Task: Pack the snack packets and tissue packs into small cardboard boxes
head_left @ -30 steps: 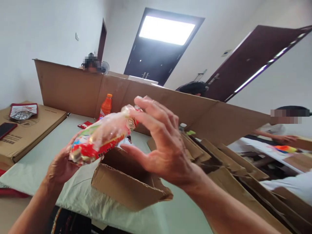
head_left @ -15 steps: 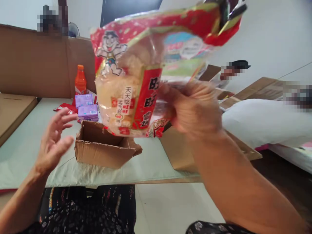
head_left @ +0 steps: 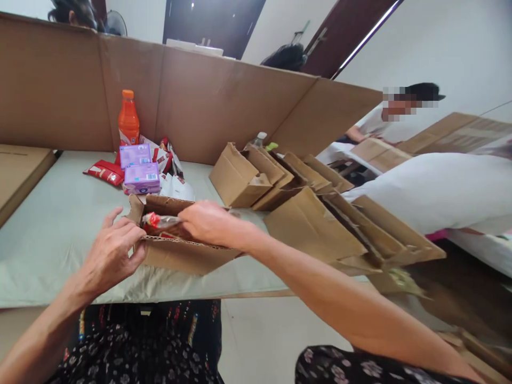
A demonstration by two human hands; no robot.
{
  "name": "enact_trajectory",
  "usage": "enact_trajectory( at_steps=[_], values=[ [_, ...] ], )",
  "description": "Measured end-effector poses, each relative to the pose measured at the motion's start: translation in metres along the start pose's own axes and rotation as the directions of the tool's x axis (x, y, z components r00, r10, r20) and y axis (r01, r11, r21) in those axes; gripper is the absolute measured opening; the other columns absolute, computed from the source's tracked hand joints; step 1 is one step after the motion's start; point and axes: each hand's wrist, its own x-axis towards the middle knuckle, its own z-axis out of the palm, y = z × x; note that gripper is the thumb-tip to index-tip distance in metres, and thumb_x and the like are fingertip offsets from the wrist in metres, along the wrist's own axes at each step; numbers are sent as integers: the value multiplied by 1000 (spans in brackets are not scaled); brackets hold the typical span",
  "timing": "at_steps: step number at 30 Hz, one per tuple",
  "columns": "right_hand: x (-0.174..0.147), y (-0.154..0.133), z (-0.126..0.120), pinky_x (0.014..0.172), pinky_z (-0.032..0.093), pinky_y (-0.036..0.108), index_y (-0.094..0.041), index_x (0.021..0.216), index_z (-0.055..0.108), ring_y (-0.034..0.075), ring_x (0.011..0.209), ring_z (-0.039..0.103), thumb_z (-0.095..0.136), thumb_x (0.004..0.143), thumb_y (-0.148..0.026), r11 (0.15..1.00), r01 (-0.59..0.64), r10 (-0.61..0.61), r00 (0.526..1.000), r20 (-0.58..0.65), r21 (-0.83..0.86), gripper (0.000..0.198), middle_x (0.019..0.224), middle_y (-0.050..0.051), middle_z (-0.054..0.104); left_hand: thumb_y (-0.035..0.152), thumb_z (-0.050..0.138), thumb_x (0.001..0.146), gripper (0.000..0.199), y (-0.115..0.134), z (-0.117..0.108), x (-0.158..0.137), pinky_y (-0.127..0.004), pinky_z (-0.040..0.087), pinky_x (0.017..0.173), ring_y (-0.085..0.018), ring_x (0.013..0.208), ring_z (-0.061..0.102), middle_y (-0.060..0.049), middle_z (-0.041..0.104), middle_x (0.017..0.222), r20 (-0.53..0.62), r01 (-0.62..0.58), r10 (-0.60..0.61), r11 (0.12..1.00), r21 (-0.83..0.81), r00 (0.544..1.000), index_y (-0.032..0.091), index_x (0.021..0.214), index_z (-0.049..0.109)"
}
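Observation:
A small open cardboard box [head_left: 184, 257] stands near the front edge of the table. My left hand [head_left: 114, 256] grips its left front corner, fingers bent over the rim. Inside the opening lies a clear and red bag of rice crackers [head_left: 160, 221], mostly hidden by the box wall. My right hand [head_left: 212, 221] reaches in from the right and is closed on the bag's top end; the fingertips are partly out of sight.
Behind the box are purple tissue packs [head_left: 142, 177], a red snack packet [head_left: 104, 173], white packets [head_left: 178, 188] and an orange drink bottle [head_left: 128, 118]. Several cardboard boxes [head_left: 314, 224] stand to the right. A cardboard partition [head_left: 220, 98] runs behind; a person in a cap sits beyond.
My right hand has lowered the rice cracker bag from in front of my face into the box. My left hand has moved from open air onto the box's corner.

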Motion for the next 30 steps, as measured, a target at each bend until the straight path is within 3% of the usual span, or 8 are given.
enact_trajectory(
  at_steps=[3, 5, 8, 12, 16, 21, 25, 30],
  values=[
    [15, -2, 12, 78, 51, 33, -16, 98, 78, 26, 93, 74, 61, 98, -23, 986, 128, -145, 971, 189, 104, 19, 104, 13, 81, 16, 56, 89, 18, -1, 3, -3, -55, 47, 117, -20, 80, 71, -2, 76, 81, -7, 8, -9, 999, -47, 1000, 24, 82, 70],
    [10, 7, 11, 88, 53, 34, -16, 113, 76, 27, 104, 74, 63, 98, -27, 972, 168, -200, 960, 198, 165, 23, 118, 13, 79, 16, 59, 88, 15, -3, 3, -7, -54, 48, 117, -23, 94, 73, -1, 77, 85, -41, -17, 13, 995, -103, 999, 26, 86, 71],
    [-14, 24, -4, 104, 52, 38, -17, 132, 71, 28, 122, 69, 60, 99, -26, 974, 135, -144, 989, 38, 184, 36, 136, 13, 73, 13, 67, 85, 19, -5, 4, -15, -56, 48, 116, -31, 132, 62, -5, 73, 126, -161, -29, 5, 988, -148, 987, 28, 96, 71],
    [-40, 33, -15, 110, 51, 40, -22, 129, 74, 24, 121, 70, 53, 101, -23, 944, 211, -178, 973, -144, 252, 35, 133, 7, 75, 16, 73, 86, 38, -2, 17, -26, -59, 46, 118, -35, 149, 46, -6, 41, 166, -274, 93, -182, 947, -306, 944, 31, 121, 66],
    [-28, 36, -2, 113, 50, 38, -23, 125, 75, 22, 127, 68, 51, 99, -16, 914, 282, -284, 958, -34, 292, 36, 136, 5, 74, 15, 69, 91, 42, 3, 36, -29, -53, 53, 112, -29, 133, 62, -10, 58, 150, -233, 155, -303, 854, -497, 924, 28, 130, 59],
    [-9, 46, 11, 117, 46, 37, -19, 126, 75, 21, 134, 63, 53, 99, -17, 873, 316, -367, 927, 74, 371, 35, 144, 8, 69, 10, 68, 92, 28, -1, 40, -17, -43, 56, 107, -25, 125, 68, -6, 74, 126, -194, 19, -99, 926, -377, 976, 25, 116, 64],
    [-23, 54, 4, 120, 43, 37, -19, 135, 70, 20, 138, 60, 47, 103, -21, 888, 302, -277, 953, -120, 348, 39, 147, 7, 67, 10, 66, 94, 24, -9, 34, -9, -37, 56, 105, -21, 117, 70, -4, 78, 113, -117, -13, -35, 925, -380, 993, 24, 114, 67],
    [-71, 62, -4, 94, 57, 35, -23, 116, 78, 21, 100, 73, 50, 103, -29, 927, 112, 44, 915, -401, 358, 32, 113, 6, 80, 21, 69, 96, 20, -10, 37, -7, -39, 56, 106, -22, 112, 72, -2, 78, 112, -122, 76, -139, 906, -417, 983, 27, 115, 70]
  ],
)
